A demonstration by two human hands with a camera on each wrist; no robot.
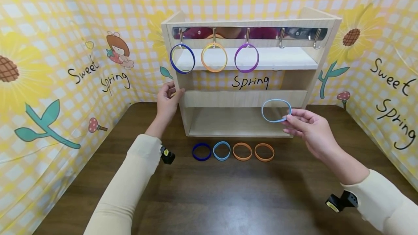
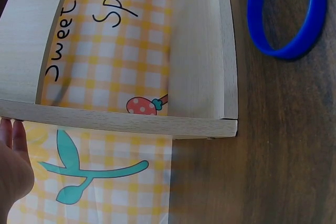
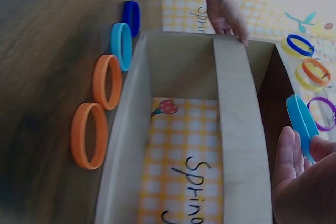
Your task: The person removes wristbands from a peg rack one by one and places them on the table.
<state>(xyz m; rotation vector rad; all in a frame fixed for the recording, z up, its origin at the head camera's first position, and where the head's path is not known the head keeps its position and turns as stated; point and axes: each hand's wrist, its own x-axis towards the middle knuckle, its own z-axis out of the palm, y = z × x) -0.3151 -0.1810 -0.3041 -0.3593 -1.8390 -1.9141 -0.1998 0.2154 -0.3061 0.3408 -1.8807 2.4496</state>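
Light-blue ring (image 1: 276, 110) pinched in right hand (image 1: 308, 128), mid-right of frame, held in front of wooden rack (image 1: 243, 99). Left hand (image 1: 167, 100) grips rack's left edge. Navy (image 1: 182, 58), orange (image 1: 213, 57), purple (image 1: 246, 58) rings hang on hooks, upper centre. Four rings (image 1: 233, 151) lie in a row on counter (image 1: 209, 198), just before the rack.
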